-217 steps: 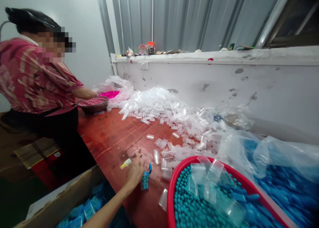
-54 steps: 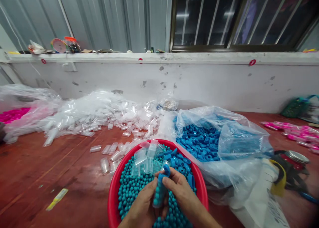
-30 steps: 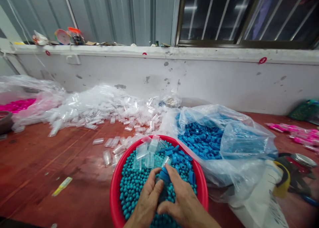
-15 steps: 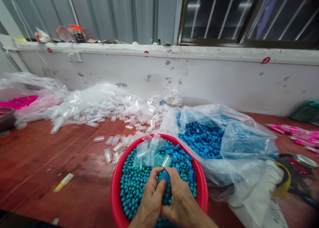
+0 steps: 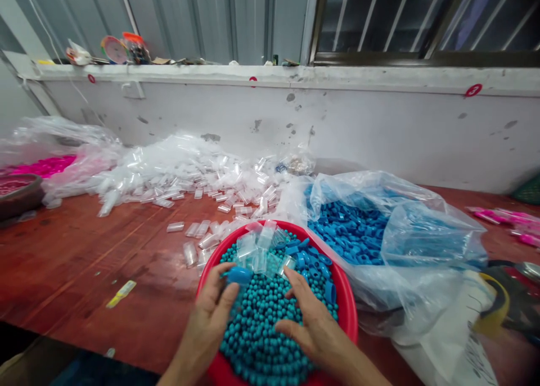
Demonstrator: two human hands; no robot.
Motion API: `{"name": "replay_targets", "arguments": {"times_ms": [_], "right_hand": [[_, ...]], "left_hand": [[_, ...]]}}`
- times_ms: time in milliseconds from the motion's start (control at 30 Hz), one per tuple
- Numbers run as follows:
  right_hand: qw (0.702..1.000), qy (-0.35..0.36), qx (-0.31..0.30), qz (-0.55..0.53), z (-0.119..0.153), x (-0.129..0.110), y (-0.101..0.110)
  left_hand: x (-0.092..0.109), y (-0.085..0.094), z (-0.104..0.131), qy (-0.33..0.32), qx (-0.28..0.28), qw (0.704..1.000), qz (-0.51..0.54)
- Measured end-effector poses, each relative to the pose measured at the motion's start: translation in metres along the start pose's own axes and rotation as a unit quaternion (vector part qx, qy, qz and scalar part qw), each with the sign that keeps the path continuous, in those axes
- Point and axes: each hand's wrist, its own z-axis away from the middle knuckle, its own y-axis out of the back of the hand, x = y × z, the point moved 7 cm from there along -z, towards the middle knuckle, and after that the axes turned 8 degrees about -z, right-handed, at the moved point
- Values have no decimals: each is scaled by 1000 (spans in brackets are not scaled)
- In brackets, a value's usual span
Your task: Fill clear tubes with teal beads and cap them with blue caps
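My left hand [image 5: 214,303] grips a small blue plastic cap [image 5: 239,275] between thumb and fingers at the left side of a red basin [image 5: 348,307]. Something see-through hangs below the cap, too blurred to make out. Over the basin's right half, my right hand [image 5: 311,317] is open, its fingertips close to a clear plastic sleeve [image 5: 287,264]. Teal beads [image 5: 261,324] fill the basin. On top of them, toward the far rim, rest several clear sleeves [image 5: 258,248] and, at the right, a heap of blue caps [image 5: 310,260].
Behind the basin, a pile of clear sleeves [image 5: 177,169] spreads along the wall. A plastic bag of blue caps [image 5: 350,234] lies to the right, near a yellow tape roll [image 5: 498,304]. Pink pieces [image 5: 512,223] lie far right. A yellow-handled tool [image 5: 121,294] rests on the left tabletop.
My hands, together around a blue piece before, have come apart. The left moved left with the blue cap; the right let go and opened. The camera view has shifted slightly.
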Motion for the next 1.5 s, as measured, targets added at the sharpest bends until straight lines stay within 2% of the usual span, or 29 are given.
{"name": "replay_targets", "arguments": {"times_ms": [100, 167, 267, 300, 367, 433, 533, 600, 700, 800, 900, 933, 1000, 1033, 1100, 1167, 1233, 1300, 1400, 1500], "right_hand": [[1000, -1, -9, 0, 0, 9, 6], [999, 7, -31, 21, 0, 13, 5], [996, 14, -40, 80, -5, 14, 6], [994, 14, -35, 102, -8, 13, 7], [989, 13, -20, 149, -18, 8, 11], [981, 17, -4, 192, -32, 1, 14], [972, 12, -2, 235, -59, -6, 8], [971, -12, -24, 237, -78, -2, -2], [977, -27, -44, 209, -96, 6, -13], [986, -8, -44, 160, -98, 12, -8], [993, -10, -47, 105, -90, 16, 7], [996, -23, -52, 63, -86, 17, 10], [992, -63, -60, -90, -78, 20, 12], [976, -85, -64, -188, -73, 20, 10], [922, -118, -76, -361, -65, 18, 0], [883, -128, -90, -442, -58, 14, -10], [876, -131, -86, -456, -52, 14, -14], [900, -125, -66, -413, -48, 15, -11], [960, -70, -43, -269, -40, 12, -2], [981, -35, -71, -177, -28, 9, -5]], "left_hand": [[-26, 65, -3, -19, 110, 990, -92], [-54, 98, -5, 1, 155, 964, -215], [-97, 127, -6, 78, 166, 910, -372], [-104, 132, -6, 89, 177, 890, -412], [-102, 136, -6, 58, 218, 856, -465], [-81, 129, -6, -23, 259, 844, -469], [-39, 102, -6, -128, 268, 872, -389], [-15, 75, -7, -168, 230, 902, -325], [9, 28, -9, -206, 130, 934, -261], [9, -4, -13, -180, 45, 961, -205], [-4, -20, -20, -103, -8, 985, -142], [-8, -25, -23, -77, -26, 990, -119], [-12, -37, -26, -40, -71, 994, -67], [-12, -46, -27, -28, -100, 994, -40], [-12, -61, -28, -6, -143, 990, 11], [-12, -69, -28, 9, -149, 988, 45], [-14, -72, -28, 20, -148, 988, 47], [-13, -70, -25, 9, -152, 988, 15], [1, -61, -20, -74, -135, 983, -96], [12, -64, -10, -154, -174, 950, -208]]}}
